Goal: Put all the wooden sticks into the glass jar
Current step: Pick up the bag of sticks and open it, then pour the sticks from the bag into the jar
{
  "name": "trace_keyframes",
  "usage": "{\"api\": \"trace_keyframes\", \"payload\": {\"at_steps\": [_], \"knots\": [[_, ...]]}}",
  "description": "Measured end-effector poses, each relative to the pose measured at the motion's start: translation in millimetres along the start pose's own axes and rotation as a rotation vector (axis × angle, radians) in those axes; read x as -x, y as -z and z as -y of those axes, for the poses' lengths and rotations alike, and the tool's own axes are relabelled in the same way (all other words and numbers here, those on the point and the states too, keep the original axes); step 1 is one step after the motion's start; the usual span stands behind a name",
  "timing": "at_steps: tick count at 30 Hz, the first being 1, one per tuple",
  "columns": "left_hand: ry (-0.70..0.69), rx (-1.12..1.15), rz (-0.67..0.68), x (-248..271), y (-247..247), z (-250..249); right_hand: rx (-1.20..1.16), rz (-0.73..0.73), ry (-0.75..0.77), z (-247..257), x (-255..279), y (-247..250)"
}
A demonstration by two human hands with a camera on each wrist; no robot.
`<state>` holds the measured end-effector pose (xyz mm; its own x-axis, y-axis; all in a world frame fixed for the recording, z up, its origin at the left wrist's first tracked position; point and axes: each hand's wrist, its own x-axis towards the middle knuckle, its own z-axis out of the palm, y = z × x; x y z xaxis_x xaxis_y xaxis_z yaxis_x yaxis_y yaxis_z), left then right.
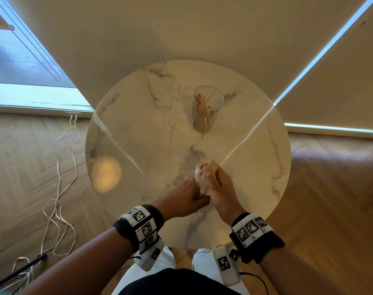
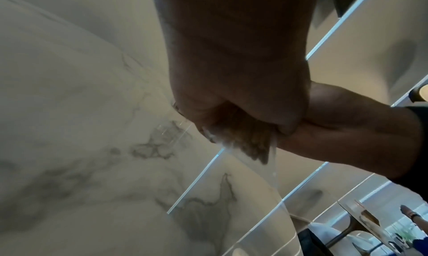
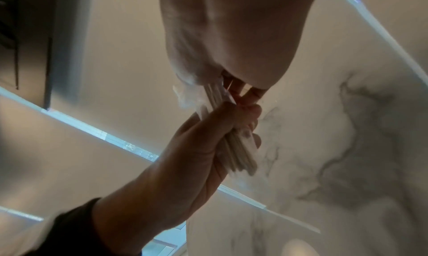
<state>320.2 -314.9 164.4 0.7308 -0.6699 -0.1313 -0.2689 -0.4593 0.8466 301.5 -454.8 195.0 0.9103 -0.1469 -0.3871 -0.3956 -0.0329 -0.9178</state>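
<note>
Wooden sticks (image 3: 241,155), a pale bundle in clear plastic wrap, gripped between both hands.
Left hand (image 1: 186,198) and right hand (image 1: 220,188) clench it; clear glass jar (image 1: 205,109) stands well apart.

Both hands (image 1: 204,188) together, fingers curled

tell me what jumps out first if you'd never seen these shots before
Both hands meet at the near middle of the round marble table: the left hand and right hand grip a bundle of wooden sticks in a clear plastic wrapper. Farther back stands a glass jar, already holding many sticks.
</note>
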Motion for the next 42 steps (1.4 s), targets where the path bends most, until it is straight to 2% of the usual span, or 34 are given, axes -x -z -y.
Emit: {"api": "trace_keyframes", "payload": {"at_steps": [2,8,15,18,22,25,27,29,33,36,39,42], "knots": [[0.095,0.031,0.009,0.2,1.4,0.2,-0.129,-0.022,-0.066,4.5,-0.5,2.2],[0.248,-0.048,0.077,8.1,-1.3,-9.1,-0.356,-0.116,-0.086,16.9,-11.0,7.8],[0.254,0.145,0.054,30.9,4.3,16.4,-0.777,-0.305,-0.154,38.9,-37.2,27.0],[0.253,0.180,0.036,35.4,8.7,25.5,-0.825,-0.379,-0.138,39.0,-47.1,33.0],[0.354,0.072,-0.011,25.8,12.2,42.3,-0.821,-0.468,-0.105,46.1,-55.8,38.1],[0.370,-0.016,-0.003,23.4,11.0,56.0,-0.818,-0.497,-0.102,48.5,-58.5,38.1],[0.309,-0.092,-0.078,24.5,10.0,62.8,-0.831,-0.504,-0.107,51.6,-56.6,34.4],[0.224,-0.102,-0.213,23.0,13.2,59.3,-0.871,-0.507,-0.126,56.9,-51.7,28.1],[-0.047,0.120,-0.439,6.6,28.6,27.2,-1.029,-0.480,-0.190,64.5,-39.7,8.1],[-0.268,0.231,-0.524,-12.5,33.8,-6.9,-1.092,-0.422,-0.242,67.4,-31.1,-12.6],[-0.323,0.310,-0.583,-30.2,35.1,-33.0,-1.087,-0.322,-0.314,65.8,-26.9,-25.5],[-0.310,0.273,-0.624,-42.7,36.0,-32.1,-1.090,-0.247,-0.372,66.2,-37.7,-17.3]]}}
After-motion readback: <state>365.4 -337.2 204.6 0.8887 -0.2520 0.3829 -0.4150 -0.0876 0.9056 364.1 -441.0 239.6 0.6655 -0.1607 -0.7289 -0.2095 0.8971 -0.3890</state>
